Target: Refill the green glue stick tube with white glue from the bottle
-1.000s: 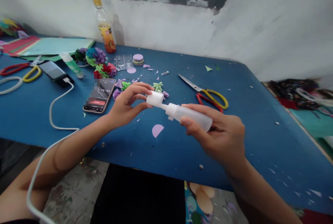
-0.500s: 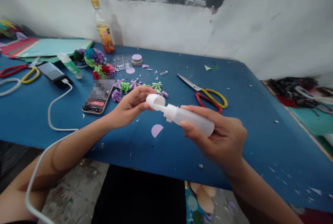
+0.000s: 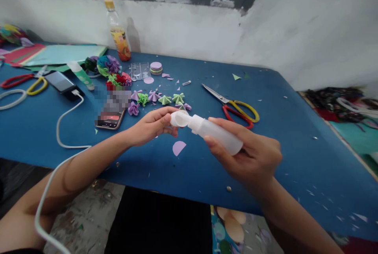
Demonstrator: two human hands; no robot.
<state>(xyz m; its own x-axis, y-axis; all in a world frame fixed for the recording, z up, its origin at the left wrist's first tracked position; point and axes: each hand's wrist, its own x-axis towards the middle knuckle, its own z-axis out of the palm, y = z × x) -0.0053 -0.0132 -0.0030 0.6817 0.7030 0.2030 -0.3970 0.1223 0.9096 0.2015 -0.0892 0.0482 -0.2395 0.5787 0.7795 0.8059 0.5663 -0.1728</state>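
My right hand (image 3: 251, 149) is wrapped round a translucent white squeeze bottle (image 3: 223, 138), which is tilted with its nozzle to the left. Between the thumb and fingers of my left hand (image 3: 155, 126) is a small white rounded piece (image 3: 179, 119); it looks like curled paper, but I cannot be sure. The nozzle meets this piece, and its tip is hidden there. On the table below lies a purple paper half circle (image 3: 178, 148). Just behind my left hand sit pleated green and purple paper pieces (image 3: 164, 100).
Scissors (image 3: 233, 104) with red and yellow handles lie behind my right hand. To the left are a phone (image 3: 110, 122), a power bank (image 3: 63, 84) with a white cable (image 3: 63, 120), and a glue tube (image 3: 81, 76). A juice bottle (image 3: 120, 41) stands by the wall.
My left fingers have shifted on the white piece and turned it, moving slightly right and nearer the bottle. The nozzle tip, visible before, is now hidden. My right hand has barely moved.
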